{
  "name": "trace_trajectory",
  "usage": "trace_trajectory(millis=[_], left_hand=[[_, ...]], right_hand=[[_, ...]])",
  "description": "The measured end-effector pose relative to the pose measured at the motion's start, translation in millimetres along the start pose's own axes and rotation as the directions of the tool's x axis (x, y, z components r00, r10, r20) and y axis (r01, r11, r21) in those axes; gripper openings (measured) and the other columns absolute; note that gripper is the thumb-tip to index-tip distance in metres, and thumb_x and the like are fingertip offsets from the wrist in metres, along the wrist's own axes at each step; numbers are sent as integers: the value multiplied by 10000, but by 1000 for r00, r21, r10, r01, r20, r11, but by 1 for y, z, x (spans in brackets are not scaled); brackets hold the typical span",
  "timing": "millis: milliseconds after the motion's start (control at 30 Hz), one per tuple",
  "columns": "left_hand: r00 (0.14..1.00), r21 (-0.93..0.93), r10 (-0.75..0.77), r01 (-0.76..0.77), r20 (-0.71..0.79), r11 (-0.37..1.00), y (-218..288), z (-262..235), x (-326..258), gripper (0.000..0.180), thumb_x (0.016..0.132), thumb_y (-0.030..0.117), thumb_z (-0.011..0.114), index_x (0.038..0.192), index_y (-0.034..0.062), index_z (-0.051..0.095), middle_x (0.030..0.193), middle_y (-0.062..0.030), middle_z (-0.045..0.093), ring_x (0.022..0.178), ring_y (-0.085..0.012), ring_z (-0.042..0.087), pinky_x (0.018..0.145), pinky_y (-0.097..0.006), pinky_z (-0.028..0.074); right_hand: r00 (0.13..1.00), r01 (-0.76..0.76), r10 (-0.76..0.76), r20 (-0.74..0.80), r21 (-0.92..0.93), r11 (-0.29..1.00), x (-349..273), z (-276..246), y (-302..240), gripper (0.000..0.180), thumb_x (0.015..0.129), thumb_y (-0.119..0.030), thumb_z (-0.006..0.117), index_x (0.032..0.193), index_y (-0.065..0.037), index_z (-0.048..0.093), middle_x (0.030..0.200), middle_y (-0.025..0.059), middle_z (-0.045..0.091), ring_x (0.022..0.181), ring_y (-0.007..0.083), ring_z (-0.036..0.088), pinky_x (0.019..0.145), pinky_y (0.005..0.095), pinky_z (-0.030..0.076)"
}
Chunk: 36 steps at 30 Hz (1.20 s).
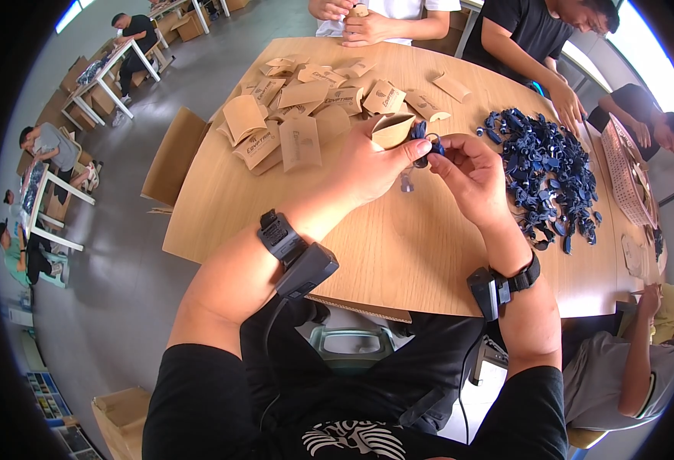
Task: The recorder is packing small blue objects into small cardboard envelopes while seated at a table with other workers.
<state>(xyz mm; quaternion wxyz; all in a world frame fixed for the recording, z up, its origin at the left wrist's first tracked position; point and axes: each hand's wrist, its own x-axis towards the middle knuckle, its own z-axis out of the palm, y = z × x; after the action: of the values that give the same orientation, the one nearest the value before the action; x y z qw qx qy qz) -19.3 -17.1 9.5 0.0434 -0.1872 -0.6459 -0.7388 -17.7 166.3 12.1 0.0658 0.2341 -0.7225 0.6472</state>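
Note:
My left hand [379,170] is closed around a brown cardboard pillow box [393,131] with its end toward me. Its thumb presses against a small dark blue corded bundle [421,136], which looks like coiled earphones. My right hand [475,180] pinches the same bundle from the other side, fingers bent. Below the bundle hangs a small clear piece [407,182], too small to make out. Beyond my left hand lies a heap of flat brown pillow boxes [300,142]. Right of my right hand spreads a pile of dark blue corded pieces [550,165].
The wooden table [337,261] stands before me. An open carton [174,157] is at its left edge; a pink basket [628,172] stands at the right. Co-workers' hands [367,29] work at the far side. A second carton [122,418] sits on the floor, lower left.

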Motion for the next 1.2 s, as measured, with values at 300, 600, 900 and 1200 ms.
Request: trace_trajectory(millis=[300,600,900,1200], left_hand=[[995,56,90,-92,45,994,-2,0,0,313,873,200,755,1109,26,646,872,9,671,683,-31,543,535,-206,441],[997,58,9,-13,72,998,1,1,-3,334,878,45,703,1191,18,591,924,-3,644,705,-48,570,578,-208,480],[996,-14,-84,84,33,996,3,2,-3,312,862,-29,665,1168,14,621,951,-9,669,803,-62,610,655,-236,507],[1000,56,-20,20,2,998,-3,1,0,235,887,42,693,1112,27,629,874,14,647,669,-36,555,537,-202,449]], right_hand=[[998,-55,56,10,-41,998,0,-1,-4,173,864,10,706,1014,33,623,867,43,685,786,74,636,700,214,506],[996,-82,83,-24,26,996,1,-1,-2,135,869,20,693,980,34,617,868,37,683,792,72,637,710,209,506],[998,-61,63,-17,123,991,2,-2,1,156,853,32,712,978,40,620,882,53,691,808,87,657,729,213,532],[996,-90,89,17,165,982,3,-2,3,209,813,71,733,982,50,611,933,78,695,847,121,676,778,245,570]])
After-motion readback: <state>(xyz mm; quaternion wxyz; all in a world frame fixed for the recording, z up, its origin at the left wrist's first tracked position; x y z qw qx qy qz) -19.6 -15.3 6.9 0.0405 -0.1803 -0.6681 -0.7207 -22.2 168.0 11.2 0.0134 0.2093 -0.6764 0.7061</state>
